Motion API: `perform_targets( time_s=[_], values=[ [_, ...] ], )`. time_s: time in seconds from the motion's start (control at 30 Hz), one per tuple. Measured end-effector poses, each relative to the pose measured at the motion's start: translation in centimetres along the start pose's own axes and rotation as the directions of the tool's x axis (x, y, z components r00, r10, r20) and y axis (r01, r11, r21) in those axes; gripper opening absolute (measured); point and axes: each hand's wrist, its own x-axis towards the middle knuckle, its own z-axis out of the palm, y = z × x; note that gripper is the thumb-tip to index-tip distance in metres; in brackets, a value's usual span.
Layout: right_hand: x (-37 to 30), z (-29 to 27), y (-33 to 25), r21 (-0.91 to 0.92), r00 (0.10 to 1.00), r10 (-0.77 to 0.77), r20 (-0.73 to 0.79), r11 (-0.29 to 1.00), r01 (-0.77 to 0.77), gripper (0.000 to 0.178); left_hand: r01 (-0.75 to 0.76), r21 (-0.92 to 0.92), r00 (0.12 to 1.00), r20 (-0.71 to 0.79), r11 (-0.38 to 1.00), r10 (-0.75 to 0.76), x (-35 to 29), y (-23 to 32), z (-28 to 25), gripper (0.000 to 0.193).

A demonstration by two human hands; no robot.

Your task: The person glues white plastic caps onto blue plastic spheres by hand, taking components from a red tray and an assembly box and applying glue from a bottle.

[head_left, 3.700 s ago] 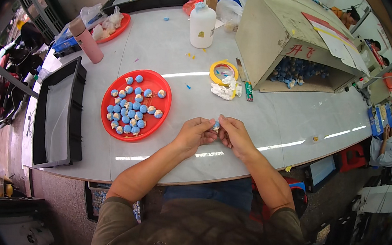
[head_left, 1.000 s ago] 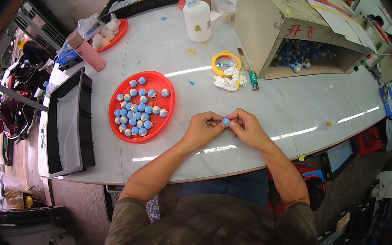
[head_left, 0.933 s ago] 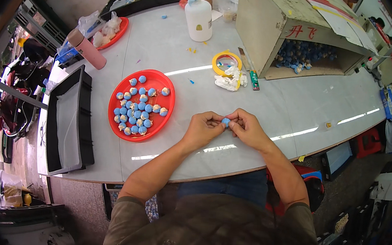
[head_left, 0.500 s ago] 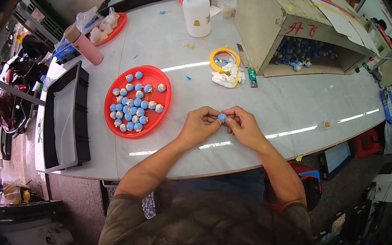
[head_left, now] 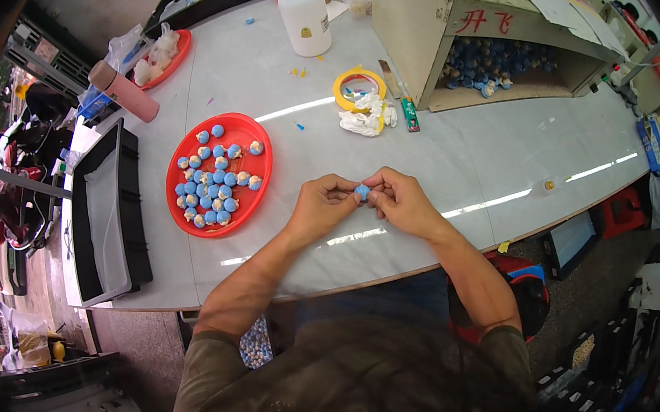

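Note:
A small round blue piece (head_left: 361,192) is pinched between the fingertips of both hands, just above the grey tabletop (head_left: 287,153). My left hand (head_left: 324,204) grips its left side, and my right hand (head_left: 400,201) closes on it from the right. To the left of my hands lies a red round tray (head_left: 254,208) with several similar blue-and-cream pieces (head_left: 219,176) spread in it. Fingers cover part of the held piece, so its underside is hidden.
A roll of yellow tape (head_left: 339,88), crumpled white tissue (head_left: 365,120) and a green-handled tool (head_left: 409,115) lie beyond my hands. Further back stand a white bottle (head_left: 305,22) and an open box (head_left: 408,37) of blue pieces. A black tray (head_left: 133,217) and pink flask (head_left: 128,94) are at left.
The whole view has shifted and turned slightly. Both hands still hold the blue piece, and the fingers of the right hand have changed position a little around it.

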Motion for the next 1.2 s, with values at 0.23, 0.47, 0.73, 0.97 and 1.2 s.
perform_targets(
  time_s=[0.23, 0.47, 0.73, 0.97, 1.2],
  values=[
    [0.0, 0.2, -0.5, 0.017, 1.0, 0.006, -0.008, 1.0, -0.006, 0.014, -0.023, 0.076, 0.999, -0.035, 0.997, 0.026, 0.1, -0.6, -0.1, 0.019],
    [0.2, -0.3, -0.7, 0.104, 0.996, 0.089, -0.003, 0.991, -0.088, 0.017, 0.15, -0.016, 0.988, -0.016, 0.989, -0.15, 0.5, 1.2, -0.4, 0.024],
    [0.2, -0.3, -0.9, 0.108, 0.995, 0.101, -0.003, 0.989, -0.1, 0.017, 0.156, -0.043, 0.988, 0.021, 0.987, -0.155, 0.6, 1.0, -0.6, 0.022],
    [0.3, -0.3, -0.6, 0.122, 0.997, 0.076, -0.012, 0.99, -0.074, 0.018, 0.128, -0.066, 0.992, 0.028, 0.99, -0.126, 0.5, 1.1, -0.5, 0.027],
    [0.1, -0.1, -0.4, 0.129, 0.998, 0.055, -0.037, 0.99, -0.049, 0.019, 0.004, 0.172, 1.0, -0.028, 0.985, 0.001, 0.4, 0.8, 0.5, 0.033]
  ],
)
